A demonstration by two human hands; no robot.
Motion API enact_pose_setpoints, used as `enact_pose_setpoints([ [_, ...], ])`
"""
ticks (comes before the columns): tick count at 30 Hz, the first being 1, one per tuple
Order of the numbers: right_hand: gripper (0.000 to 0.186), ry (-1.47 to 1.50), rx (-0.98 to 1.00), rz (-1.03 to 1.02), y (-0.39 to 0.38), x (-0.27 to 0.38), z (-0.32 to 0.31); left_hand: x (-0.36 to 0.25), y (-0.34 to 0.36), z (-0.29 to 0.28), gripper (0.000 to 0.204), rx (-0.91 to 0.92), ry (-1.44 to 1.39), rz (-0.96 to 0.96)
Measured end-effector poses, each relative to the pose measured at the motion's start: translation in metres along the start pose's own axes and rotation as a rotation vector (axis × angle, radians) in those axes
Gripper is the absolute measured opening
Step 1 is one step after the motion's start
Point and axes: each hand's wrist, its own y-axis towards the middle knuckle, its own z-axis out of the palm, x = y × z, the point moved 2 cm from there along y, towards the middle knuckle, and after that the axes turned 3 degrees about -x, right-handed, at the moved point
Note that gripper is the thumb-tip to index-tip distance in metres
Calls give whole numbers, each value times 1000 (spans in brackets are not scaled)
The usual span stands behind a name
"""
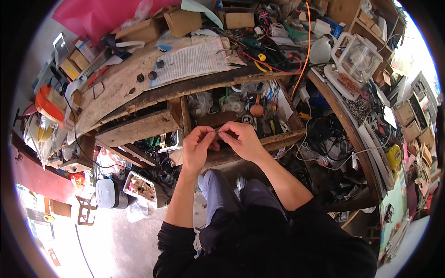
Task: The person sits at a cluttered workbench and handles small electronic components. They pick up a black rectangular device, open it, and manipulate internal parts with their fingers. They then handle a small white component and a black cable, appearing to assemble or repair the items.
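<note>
My left hand [198, 147] and my right hand [242, 141] meet fingertip to fingertip above the front edge of an open wooden drawer [273, 138]. Both are closed in a pinch. Something very small sits between the fingertips, too small to name. Behind my hands, the drawer holds a rubber bulb blower [256, 110], a brown oblong case [217, 119], clear plastic bags [200, 104] and many small parts.
A printed sheet [190, 62] lies on the wooden bench [116, 99], with small dark blocks [152, 75] beside it. Pliers, cables and an orange cord [306, 51] crowd the back. At right stand a clear plastic container [359, 58] and a yellow tape measure [394, 156].
</note>
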Motion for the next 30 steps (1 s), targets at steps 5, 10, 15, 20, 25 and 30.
enact_pose_setpoints([
  [5, 10, 4, -37, -8, -2, -3, 1, -11, -3, 9, 12, -57, -13, -36],
  [10, 10, -44, -43, -38, -3, -5, 6, -7, -5, 4, 9, -64, 136, -15],
  [15, 9, -93, -53, -24, -2, -9, 6, -5, -2, 7, 10, -43, 167, -8],
  [20, 11, -132, -61, -96, -2, -12, 13, 4, -2, -4, 8, -42, 251, 44],
  [25, 12, -117, -85, -162, -3, -7, 5, 2, 3, -2, 10, 42, 275, 24],
  [30, 11, -53, -107, -173, -6, -6, 4, -1, 2, 3, 12, 94, 301, 23],
])
